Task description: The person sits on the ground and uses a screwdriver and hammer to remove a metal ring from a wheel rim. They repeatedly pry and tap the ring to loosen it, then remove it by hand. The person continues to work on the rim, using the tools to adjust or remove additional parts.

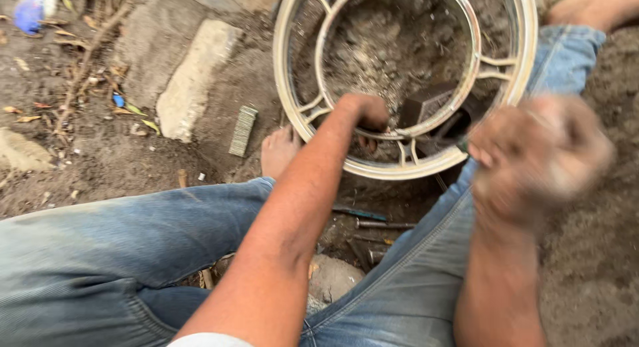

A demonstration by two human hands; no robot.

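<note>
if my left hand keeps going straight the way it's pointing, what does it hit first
Probably the inner ring of the cream double-ring frame: the left hand already sits at that ring, fist closed, fingers hidden. Past it lies the dark block, though depth is hard to judge.

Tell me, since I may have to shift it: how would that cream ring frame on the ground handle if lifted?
The ring frame looks like rigid double hoops joined by short struts, so probably stiff. Open and thin, likely light. The left hand grips its inner hoop; being round, it could roll on edge.

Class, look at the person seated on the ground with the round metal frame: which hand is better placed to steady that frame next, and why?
Left. The left hand already rests on the inner ring of the round metal frame. The right hand is raised off the frame and blurred; whether it grips anything cannot be told.
</note>
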